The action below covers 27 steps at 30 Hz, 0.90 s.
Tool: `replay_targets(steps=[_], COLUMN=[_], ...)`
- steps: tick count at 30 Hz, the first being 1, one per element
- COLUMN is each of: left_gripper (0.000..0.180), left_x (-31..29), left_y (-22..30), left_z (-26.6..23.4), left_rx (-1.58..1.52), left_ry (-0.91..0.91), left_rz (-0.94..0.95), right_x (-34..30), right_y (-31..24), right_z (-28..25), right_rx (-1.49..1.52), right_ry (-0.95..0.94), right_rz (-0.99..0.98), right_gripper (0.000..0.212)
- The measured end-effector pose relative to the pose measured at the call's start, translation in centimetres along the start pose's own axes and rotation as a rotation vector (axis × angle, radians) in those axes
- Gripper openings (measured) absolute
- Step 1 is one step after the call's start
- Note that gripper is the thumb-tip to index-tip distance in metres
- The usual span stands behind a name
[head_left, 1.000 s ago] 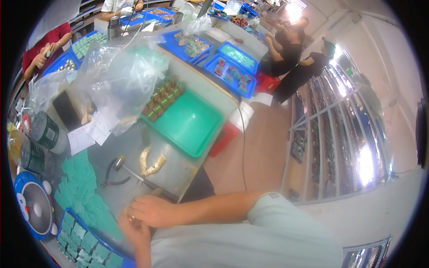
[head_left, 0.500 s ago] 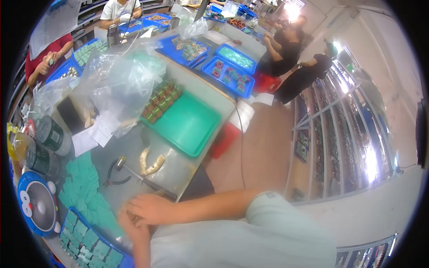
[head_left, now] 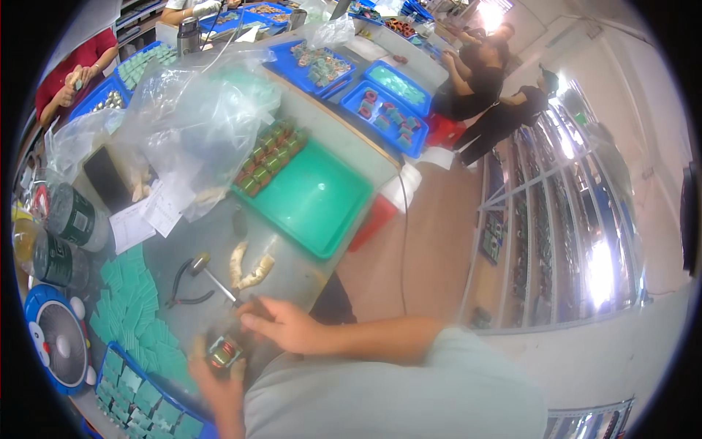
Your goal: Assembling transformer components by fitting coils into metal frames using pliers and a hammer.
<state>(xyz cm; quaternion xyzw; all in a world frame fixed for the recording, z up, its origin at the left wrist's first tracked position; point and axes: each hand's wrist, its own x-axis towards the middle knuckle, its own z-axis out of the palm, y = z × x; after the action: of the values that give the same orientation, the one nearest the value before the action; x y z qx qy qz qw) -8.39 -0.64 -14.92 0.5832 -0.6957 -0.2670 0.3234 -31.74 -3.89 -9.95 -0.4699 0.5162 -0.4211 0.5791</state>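
My left hand [head_left: 213, 380], near the table's front edge, holds a small wound coil [head_left: 223, 353] in copper and gold tones with pale teal edges around it. The fingers and thumb clasp it from below and the sides. Just beyond it, my right hand [head_left: 281, 323] is closed over the dark handle of a hammer [head_left: 216, 281], whose metal head lies on the table. Motion smears its fingers a little. Pliers [head_left: 183, 285] with dark handles lie left of the hammer head. A curved, cream-coloured wrapped piece [head_left: 247, 269] rests just beyond the hammer.
A green tray [head_left: 311, 212] holds rows of coils [head_left: 267, 162] at its left. Teal sheets [head_left: 135, 307] lie loose beside a blue tray [head_left: 164, 388] of teal pieces. A fan [head_left: 62, 336], bottles [head_left: 77, 219] and a plastic bag [head_left: 194, 110] crowd the left. People work farther off.
My hands have come apart. The right one has moved up onto the hammer handle, while the left keeps the coil, now visible. The view has shifted slightly.
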Motion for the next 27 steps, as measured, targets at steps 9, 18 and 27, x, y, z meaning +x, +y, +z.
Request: replay_targets(steps=[9,18,27], left_gripper=[0.073,0.069,0.071], left_x=[0.1,0.3,0.1], left_y=[-0.4,-0.2,-0.2], left_z=[-0.1,-0.4,0.1], left_rx=[-0.002,-0.005,-0.010], left_ry=[0.009,-0.031,0.006], left_rz=[0.036,0.003,-0.012], right_x=[0.0,-0.6,-0.4], right_y=[-0.5,1.0,-1.8], right_z=[-0.5,0.9,0.8], right_rx=[0.173,-0.016,-0.075], right_ry=[-0.169,-0.319,-0.276], right_rz=[0.371,0.170,0.244], right_gripper=[0.050,0.063,0.056])
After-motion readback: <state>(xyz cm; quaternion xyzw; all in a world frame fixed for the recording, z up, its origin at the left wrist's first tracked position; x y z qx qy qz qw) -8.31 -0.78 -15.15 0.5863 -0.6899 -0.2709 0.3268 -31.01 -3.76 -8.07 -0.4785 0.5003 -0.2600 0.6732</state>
